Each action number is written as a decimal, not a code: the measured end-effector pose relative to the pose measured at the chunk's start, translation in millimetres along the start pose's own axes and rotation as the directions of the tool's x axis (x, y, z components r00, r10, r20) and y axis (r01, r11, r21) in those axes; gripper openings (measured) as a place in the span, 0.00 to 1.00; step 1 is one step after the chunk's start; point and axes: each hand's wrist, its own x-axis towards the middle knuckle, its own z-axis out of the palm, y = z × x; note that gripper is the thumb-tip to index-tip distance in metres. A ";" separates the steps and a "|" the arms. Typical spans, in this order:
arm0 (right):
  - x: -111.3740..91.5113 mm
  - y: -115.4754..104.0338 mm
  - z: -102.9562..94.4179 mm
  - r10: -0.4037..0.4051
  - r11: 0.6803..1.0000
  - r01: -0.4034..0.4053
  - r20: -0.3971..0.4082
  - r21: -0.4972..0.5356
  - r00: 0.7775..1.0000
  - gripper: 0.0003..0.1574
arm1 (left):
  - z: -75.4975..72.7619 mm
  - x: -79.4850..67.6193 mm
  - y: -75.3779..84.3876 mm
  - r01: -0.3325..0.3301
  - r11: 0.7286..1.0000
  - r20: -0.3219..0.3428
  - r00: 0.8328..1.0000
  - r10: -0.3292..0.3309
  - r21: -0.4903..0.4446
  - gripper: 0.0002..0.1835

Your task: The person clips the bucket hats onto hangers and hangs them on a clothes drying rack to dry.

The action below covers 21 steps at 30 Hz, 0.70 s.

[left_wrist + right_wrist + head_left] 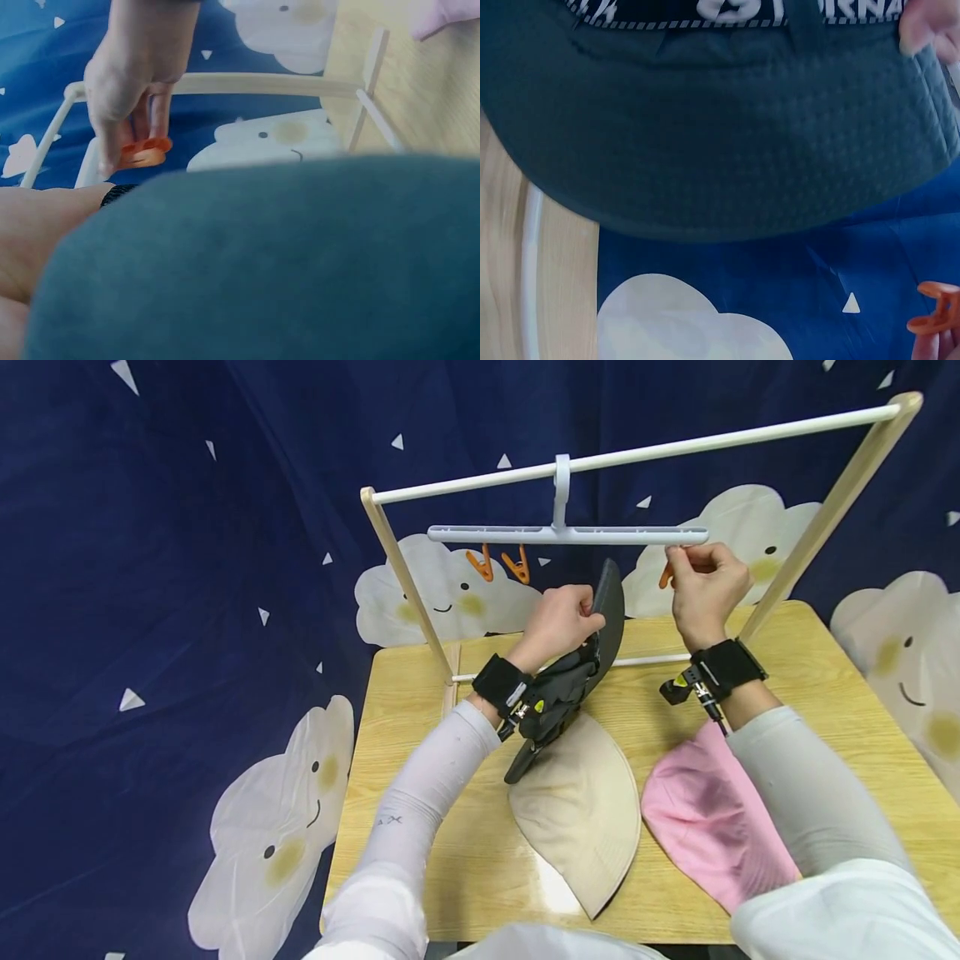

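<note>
My left hand (pixel 562 625) grips a black bucket hat (pixel 611 627) by its brim, holding it tilted beneath the hanger. The hat fills much of the left wrist view. In the right wrist view its inner band (pixel 739 13) shows white lettering. With finger and thumb, my right hand (pixel 708 589) pinches an orange clip (pixel 146 153) just under the right end of the white hanger (pixel 566 535). Whether that clip touches the hanger bar, I cannot tell. On the hanger's left half hang two more orange clips (pixel 482 562), with a gap between them and the hat.
The hanger hooks over the white rail (pixel 720 442) of a wooden-legged rack on the table (pixel 397 827). A beige hat (pixel 581 810) lies folded below the black one. To its right, a pink hat (pixel 705 810) sits partly under my right forearm. A patterned blue curtain (pixel 187 610) hangs behind.
</note>
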 end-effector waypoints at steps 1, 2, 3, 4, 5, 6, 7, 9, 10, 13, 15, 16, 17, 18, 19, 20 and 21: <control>-1.2 -4.9 -0.6 -0.002 1.000 0.002 -0.005 0.015 1.000 0.16 | 2.1 2.2 2.0 0.003 1.000 0.002 1.000 -0.003 0.001 0.15; -2.3 -9.8 -1.3 -0.008 1.000 0.008 -0.011 0.025 1.000 0.16 | 4.1 4.5 4.3 0.005 1.000 0.003 1.000 -0.005 0.001 0.15; -3.4 -14.9 -2.0 -0.010 0.999 0.011 -0.013 0.040 1.000 0.16 | 6.2 7.0 6.6 0.004 1.000 0.003 1.000 -0.004 0.003 0.15; -4.0 -19.2 -2.7 -0.008 0.998 0.009 -0.015 0.057 1.000 0.15 | 8.0 9.6 8.9 0.004 1.000 0.003 1.000 -0.004 0.007 0.15; -4.4 -22.5 -3.3 -0.006 0.997 0.007 -0.015 0.071 1.000 0.14 | 9.6 12.1 11.4 0.006 1.000 0.006 1.000 -0.006 0.014 0.16; -4.7 -25.0 -3.8 -0.011 0.997 0.012 -0.015 0.081 1.000 0.14 | 11.3 14.7 13.9 0.007 1.000 0.009 1.000 -0.007 0.016 0.16; -4.8 -26.6 -4.1 -0.014 0.996 0.015 -0.015 0.091 1.000 0.14 | 13.0 17.2 16.5 0.006 1.000 0.010 1.000 -0.006 0.021 0.16; -4.9 -27.3 -4.3 -0.012 0.995 0.014 -0.017 0.096 1.000 0.14 | 17.0 22.0 21.0 0.009 0.999 0.013 1.000 -0.009 0.034 0.17; -4.9 -26.8 -4.3 -0.008 0.995 0.010 -0.017 0.097 1.000 0.13 | 19.1 24.0 23.0 0.012 0.999 0.014 1.000 -0.013 0.043 0.17; -6.1 -24.2 -3.8 -0.009 0.995 0.011 -0.018 0.096 1.000 0.13 | 26.3 29.1 27.8 0.023 0.998 0.015 1.000 -0.024 0.064 0.18; -7.3 -23.4 -3.8 -0.008 0.995 0.009 -0.019 0.097 1.000 0.13 | 31.8 32.0 30.0 0.034 0.997 0.016 0.999 -0.036 0.075 0.18; -8.0 -23.3 -3.7 -0.008 0.995 0.010 -0.021 0.096 1.000 0.13 | 34.5 33.2 31.0 0.039 0.996 0.015 0.999 -0.040 0.080 0.19; -8.8 -23.6 -3.6 -0.010 0.995 0.012 -0.022 0.095 1.000 0.14 | 36.9 34.5 31.8 0.043 0.996 0.015 0.999 -0.044 0.082 0.19; -9.6 -24.2 -3.6 -0.011 0.996 0.013 -0.022 0.091 1.000 0.14 | 39.5 35.7 32.5 0.047 0.995 0.014 0.999 -0.049 0.085 0.19; -10.4 -25.1 -3.3 -0.011 0.996 0.013 -0.023 0.084 1.000 0.15 | 41.9 37.0 32.9 0.051 0.995 0.016 0.998 -0.053 0.087 0.19; -11.1 -26.0 -3.1 -0.012 0.997 0.014 -0.025 0.077 1.000 0.15 | 43.8 38.1 33.5 0.055 0.994 0.016 0.998 -0.056 0.092 0.19; -11.6 -26.7 -2.8 -0.011 0.997 0.013 -0.026 0.070 1.000 0.15 | 45.6 39.2 34.0 0.059 0.994 0.017 0.998 -0.061 0.097 0.19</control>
